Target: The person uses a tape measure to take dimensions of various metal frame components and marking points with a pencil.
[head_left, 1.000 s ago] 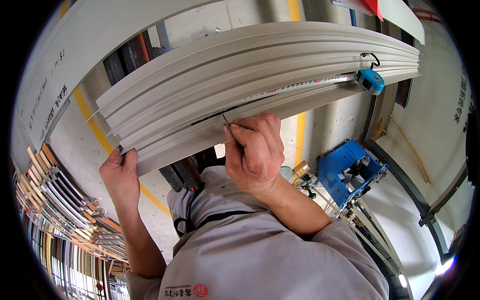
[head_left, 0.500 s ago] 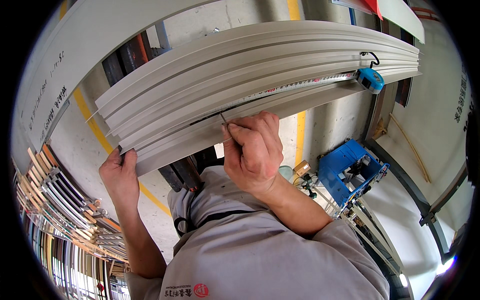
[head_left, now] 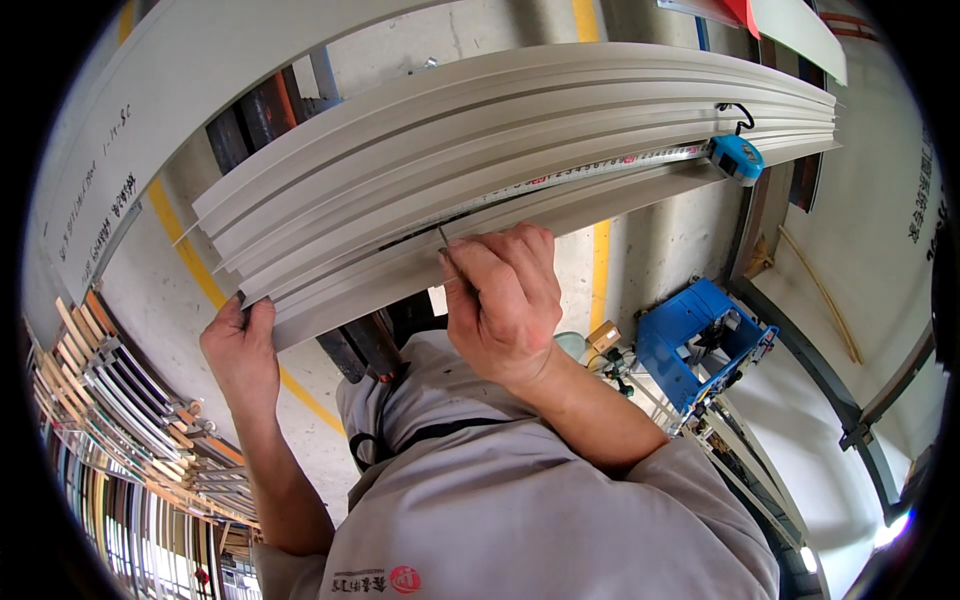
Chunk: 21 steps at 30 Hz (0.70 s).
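Across the upper middle lie long pale grey ribbed metal profiles (head_left: 520,110), side by side. A blue tape measure (head_left: 737,160) rests on their right part, its blade (head_left: 570,180) drawn out leftward along the nearest profile. At that profile's left end, my left hand (head_left: 242,350) is closed, thumb and fingers pinching the end; whether the blade's tip is between them is hidden. My right hand (head_left: 505,300) is closed around a thin pointed metal tool (head_left: 443,237), its tip upright beside the blade. Most of the tool is hidden by my fingers.
Dark steel supports (head_left: 365,348) stand under the profiles. A wide pale panel (head_left: 110,140) with handwriting lies at the upper left. Racks of long strips (head_left: 150,430) fill the lower left. A blue machine (head_left: 700,340) stands on the floor at right, near a small brown box (head_left: 604,336).
The tape measure and my right hand sit a touch further left in the picture. Both hands keep the same grip, and the tool's tip stays beside the blade.
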Motion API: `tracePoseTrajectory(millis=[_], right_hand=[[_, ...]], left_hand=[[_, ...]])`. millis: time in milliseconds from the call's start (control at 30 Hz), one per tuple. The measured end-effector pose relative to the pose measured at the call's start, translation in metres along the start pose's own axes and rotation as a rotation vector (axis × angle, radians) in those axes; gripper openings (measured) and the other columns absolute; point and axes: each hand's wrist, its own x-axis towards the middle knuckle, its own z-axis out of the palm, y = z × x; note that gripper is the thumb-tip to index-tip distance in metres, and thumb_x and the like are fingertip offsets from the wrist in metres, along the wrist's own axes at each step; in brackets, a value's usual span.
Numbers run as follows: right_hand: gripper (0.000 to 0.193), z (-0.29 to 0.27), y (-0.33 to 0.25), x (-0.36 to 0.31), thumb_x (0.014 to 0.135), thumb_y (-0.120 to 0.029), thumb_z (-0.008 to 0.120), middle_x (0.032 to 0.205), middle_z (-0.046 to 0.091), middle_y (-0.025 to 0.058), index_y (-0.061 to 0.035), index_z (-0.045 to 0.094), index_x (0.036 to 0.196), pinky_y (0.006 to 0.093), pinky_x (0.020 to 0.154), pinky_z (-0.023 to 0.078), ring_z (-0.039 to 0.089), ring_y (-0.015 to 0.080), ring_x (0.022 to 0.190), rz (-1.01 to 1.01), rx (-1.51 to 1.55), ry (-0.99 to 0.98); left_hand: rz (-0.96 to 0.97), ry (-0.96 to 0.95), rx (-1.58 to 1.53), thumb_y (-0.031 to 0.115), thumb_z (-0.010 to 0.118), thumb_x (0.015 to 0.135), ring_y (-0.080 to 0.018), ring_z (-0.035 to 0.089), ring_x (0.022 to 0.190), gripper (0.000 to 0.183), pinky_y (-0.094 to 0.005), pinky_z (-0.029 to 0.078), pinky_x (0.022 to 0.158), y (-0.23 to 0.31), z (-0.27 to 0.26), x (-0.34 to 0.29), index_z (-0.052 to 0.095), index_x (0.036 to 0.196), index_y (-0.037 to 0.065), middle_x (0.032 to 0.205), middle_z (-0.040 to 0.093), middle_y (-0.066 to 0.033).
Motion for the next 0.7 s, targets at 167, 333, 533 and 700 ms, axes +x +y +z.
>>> tracePoseTrajectory(millis=[167,333,533,700], right_hand=[[0.035,-0.004,0.001,-0.001,0.064,0.012,0.075,0.084,0.066,0.0115,-0.0015,0.068,0.095,0.0382,0.068,0.046,0.059,0.0293,0.073,-0.044,-0.009,-0.030],[0.033,-0.008,0.000,-0.002,0.062,0.013,0.075,0.086,0.067,0.0126,-0.0010,0.068,0.092,0.0402,0.069,0.048,0.060,0.0304,0.075,-0.057,-0.010,-0.051],[0.032,-0.010,0.003,-0.002,0.065,0.005,0.074,0.090,0.066,0.0101,-0.0012,0.067,0.095,0.0399,0.073,0.046,0.060,0.0285,0.080,-0.070,-0.020,-0.088],[0.033,-0.010,0.001,0.002,0.064,0.009,0.075,0.088,0.067,0.0119,-0.0008,0.067,0.095,0.0399,0.071,0.049,0.061,0.0301,0.077,-0.060,-0.018,-0.074]], left_hand=[[0.047,0.033,-0.005,0.009,0.064,0.093,-0.0092,0.057,0.076,0.022,-0.0261,0.047,0.074,0.004,0.002,-0.001,0.071,0.105,-0.007,0.082,0.070,-0.0040],[0.063,0.043,-0.029,0.010,0.064,0.092,-0.0064,0.049,0.063,0.019,-0.0252,0.040,0.059,0.003,0.005,-0.001,0.070,0.100,-0.006,0.070,0.061,-0.0004],[0.065,0.065,-0.054,0.010,0.064,0.092,-0.0047,0.042,0.054,0.017,-0.0256,0.034,0.049,0.006,0.008,-0.002,0.070,0.096,-0.006,0.065,0.057,0.0013],[0.019,0.048,-0.077,0.011,0.064,0.093,-0.0046,0.042,0.053,0.018,-0.0257,0.033,0.048,0.011,0.006,-0.003,0.070,0.096,-0.006,0.065,0.057,0.0012]])
